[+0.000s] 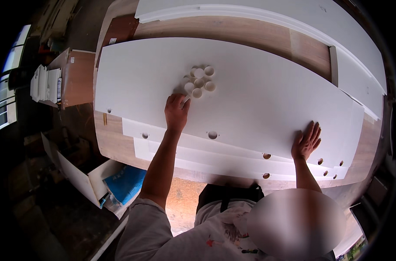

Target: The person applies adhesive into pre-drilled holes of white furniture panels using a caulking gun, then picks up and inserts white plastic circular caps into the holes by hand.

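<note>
A long white panel [250, 95] lies across the workbench before me. Several small round white cups [197, 93] sit in a loose cluster on it, left of the middle, some resting on others. At the near left edge of the cluster, my left hand [176, 114] pinches a small white cup [186, 100] between thumb and fingers. My right hand [307, 141] lies flat on the panel near its right end, fingers stretched out and holding nothing. A round hole [212, 135] shows near the panel's front edge.
More white panels [189, 152] with round holes lie stacked under the top one, on a wood-grain workbench [111, 139]. White boards [267, 17] lie along the far side. Left of the bench stand a brown box [78, 78] and an open box with a blue bag [125, 182].
</note>
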Action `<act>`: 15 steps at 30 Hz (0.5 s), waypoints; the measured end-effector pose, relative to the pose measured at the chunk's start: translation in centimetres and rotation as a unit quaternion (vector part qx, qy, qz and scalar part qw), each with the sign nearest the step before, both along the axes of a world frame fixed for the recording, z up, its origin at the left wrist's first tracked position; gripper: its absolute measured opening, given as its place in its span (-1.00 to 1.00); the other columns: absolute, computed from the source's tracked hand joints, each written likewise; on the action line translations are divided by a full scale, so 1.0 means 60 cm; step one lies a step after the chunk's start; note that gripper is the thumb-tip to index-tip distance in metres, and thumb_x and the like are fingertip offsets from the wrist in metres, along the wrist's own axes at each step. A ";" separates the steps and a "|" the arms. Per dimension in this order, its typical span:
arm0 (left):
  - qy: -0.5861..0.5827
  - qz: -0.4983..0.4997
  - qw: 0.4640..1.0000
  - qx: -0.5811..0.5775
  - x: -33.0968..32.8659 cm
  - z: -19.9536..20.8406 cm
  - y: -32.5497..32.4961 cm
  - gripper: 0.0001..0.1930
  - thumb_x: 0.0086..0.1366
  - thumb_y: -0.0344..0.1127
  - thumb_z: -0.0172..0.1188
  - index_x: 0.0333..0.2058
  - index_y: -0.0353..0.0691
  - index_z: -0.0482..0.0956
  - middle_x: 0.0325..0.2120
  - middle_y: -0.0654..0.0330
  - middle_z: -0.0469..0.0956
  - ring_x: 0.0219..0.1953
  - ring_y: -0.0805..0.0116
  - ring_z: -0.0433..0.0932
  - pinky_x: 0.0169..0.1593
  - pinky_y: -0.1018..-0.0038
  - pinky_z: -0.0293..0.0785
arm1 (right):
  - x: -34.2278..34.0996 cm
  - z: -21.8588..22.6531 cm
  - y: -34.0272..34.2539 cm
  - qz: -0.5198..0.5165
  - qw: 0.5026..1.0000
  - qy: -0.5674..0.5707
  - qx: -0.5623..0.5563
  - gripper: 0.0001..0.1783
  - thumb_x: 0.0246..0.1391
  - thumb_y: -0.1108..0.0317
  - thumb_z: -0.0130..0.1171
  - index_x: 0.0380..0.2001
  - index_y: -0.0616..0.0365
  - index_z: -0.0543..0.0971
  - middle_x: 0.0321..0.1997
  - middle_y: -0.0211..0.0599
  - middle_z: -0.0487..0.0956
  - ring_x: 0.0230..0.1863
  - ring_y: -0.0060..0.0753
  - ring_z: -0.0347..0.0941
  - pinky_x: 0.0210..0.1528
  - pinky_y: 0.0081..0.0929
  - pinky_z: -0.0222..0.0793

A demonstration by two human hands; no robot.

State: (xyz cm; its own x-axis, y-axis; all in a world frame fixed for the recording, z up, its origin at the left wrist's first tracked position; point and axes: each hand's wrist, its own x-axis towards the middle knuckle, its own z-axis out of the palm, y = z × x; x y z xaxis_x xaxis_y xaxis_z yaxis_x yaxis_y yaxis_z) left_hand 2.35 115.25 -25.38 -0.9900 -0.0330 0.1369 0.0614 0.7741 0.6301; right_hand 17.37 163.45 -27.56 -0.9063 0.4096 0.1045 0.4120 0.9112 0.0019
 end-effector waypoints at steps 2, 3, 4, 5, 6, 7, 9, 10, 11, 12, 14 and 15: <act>-0.006 0.005 0.999 0.040 0.003 0.014 -0.035 -0.82 0.12 -0.47 0.35 -0.31 -0.28 0.55 -0.33 0.17 0.56 -0.54 0.37 0.48 -0.41 0.46 0.43 | 0.000 -0.003 0.001 0.003 1.000 0.004 0.001 -0.26 0.31 -0.08 -0.23 0.49 -0.18 -0.02 0.59 -0.32 -0.08 0.58 -0.11 -0.23 0.49 0.20 -0.37; -0.018 0.053 0.995 0.088 0.012 0.019 -0.062 -0.85 0.21 -0.43 0.33 -0.24 -0.26 0.61 -0.38 0.20 0.58 -0.50 0.47 0.49 -0.38 0.48 0.45 | 0.001 -0.005 0.001 0.003 1.000 0.006 0.004 -0.26 0.32 -0.08 -0.23 0.49 -0.18 -0.02 0.59 -0.33 -0.07 0.58 -0.12 -0.23 0.49 0.19 -0.36; -0.059 0.182 0.940 0.284 0.033 0.019 -0.099 -0.82 0.32 -0.35 0.27 -0.15 -0.29 0.64 -0.44 0.25 0.59 -0.47 0.55 0.50 -0.37 0.53 0.46 | -0.001 -0.005 0.003 0.004 1.000 0.009 0.006 -0.26 0.32 -0.09 -0.23 0.49 -0.18 -0.02 0.59 -0.34 -0.07 0.58 -0.12 -0.23 0.49 0.19 -0.36; -0.033 0.237 0.921 0.308 0.052 0.041 -0.126 -0.76 0.39 -0.28 0.20 -0.10 -0.33 0.63 -0.48 0.30 0.57 -0.45 0.56 0.51 -0.36 0.58 0.46 | 0.005 -0.004 0.005 0.000 1.000 0.007 0.011 -0.26 0.32 -0.09 -0.23 0.49 -0.19 -0.03 0.59 -0.34 -0.07 0.58 -0.13 -0.23 0.49 0.19 -0.35; -0.010 0.276 0.907 0.318 0.088 0.053 -0.166 -0.77 0.41 -0.27 0.17 -0.16 -0.36 0.61 -0.49 0.29 0.57 -0.46 0.55 0.50 -0.37 0.57 0.45 | 0.004 -0.002 0.002 -0.007 1.000 0.002 0.008 -0.27 0.33 -0.09 -0.24 0.49 -0.19 -0.02 0.59 -0.36 -0.07 0.58 -0.14 -0.23 0.49 0.19 -0.34; -0.015 0.312 0.919 0.241 0.137 0.054 -0.195 -0.81 0.38 -0.29 0.18 -0.28 -0.32 0.63 -0.49 0.27 0.57 -0.45 0.53 0.49 -0.36 0.55 0.42 | 0.006 -0.006 0.000 -0.004 1.000 -0.002 0.009 -0.27 0.33 -0.08 -0.24 0.49 -0.19 -0.02 0.59 -0.36 -0.07 0.58 -0.14 -0.23 0.49 0.18 -0.33; -0.006 0.234 0.972 0.016 0.226 0.056 -0.209 -0.91 0.17 -0.49 0.36 -0.42 -0.28 0.60 -0.43 0.29 0.51 -0.51 0.55 0.35 -0.43 0.52 0.28 | 0.006 -0.008 0.001 -0.007 1.000 0.003 0.014 -0.27 0.33 -0.08 -0.24 0.49 -0.20 -0.02 0.59 -0.35 -0.07 0.58 -0.14 -0.23 0.49 0.18 -0.33; -0.028 0.184 0.982 -0.038 0.265 0.058 -0.194 -0.88 0.08 -0.53 0.41 -0.40 -0.28 0.63 -0.38 0.27 0.50 -0.52 0.53 0.35 -0.44 0.53 0.28 | 0.006 -0.007 0.000 -0.001 1.000 0.008 0.015 -0.28 0.34 -0.08 -0.23 0.49 -0.20 -0.03 0.59 -0.35 -0.07 0.58 -0.14 -0.23 0.49 0.17 -0.33; -0.065 0.207 0.976 0.021 0.307 0.041 -0.178 -0.86 0.04 -0.52 0.43 -0.38 -0.27 0.67 -0.38 0.25 0.50 -0.52 0.51 0.36 -0.45 0.54 0.29 | 0.005 -0.006 -0.002 0.004 1.000 0.008 0.011 -0.28 0.34 -0.08 -0.24 0.49 -0.20 -0.03 0.59 -0.35 -0.07 0.58 -0.15 -0.23 0.49 0.17 -0.33; -0.067 0.174 0.982 -0.019 0.334 0.027 -0.168 -0.84 0.05 -0.48 0.43 -0.35 -0.28 0.69 -0.38 0.22 0.49 -0.50 0.46 0.38 -0.42 0.49 0.35 | 0.004 -0.005 -0.003 0.005 1.000 0.009 0.009 -0.28 0.34 -0.08 -0.24 0.49 -0.20 -0.03 0.59 -0.35 -0.07 0.58 -0.15 -0.23 0.49 0.16 -0.33; -0.095 0.170 0.979 -0.057 0.357 0.004 -0.140 -0.88 0.14 -0.44 0.37 -0.31 -0.23 0.70 -0.36 0.20 0.51 -0.35 0.29 0.47 -0.29 0.37 0.45 | 0.002 -0.006 -0.002 0.006 1.000 0.011 0.010 -0.27 0.34 -0.10 -0.25 0.49 -0.20 -0.03 0.59 -0.35 -0.07 0.58 -0.15 -0.23 0.49 0.15 -0.33; -0.108 0.172 0.978 -0.054 0.363 -0.002 -0.130 -0.88 0.17 -0.43 0.34 -0.28 -0.18 0.71 -0.33 0.20 0.52 -0.28 0.22 0.50 -0.23 0.32 0.47 | 0.003 -0.007 -0.001 0.005 1.000 0.010 0.010 -0.27 0.34 -0.11 -0.25 0.49 -0.19 -0.03 0.59 -0.35 -0.07 0.58 -0.15 -0.22 0.49 0.15 -0.33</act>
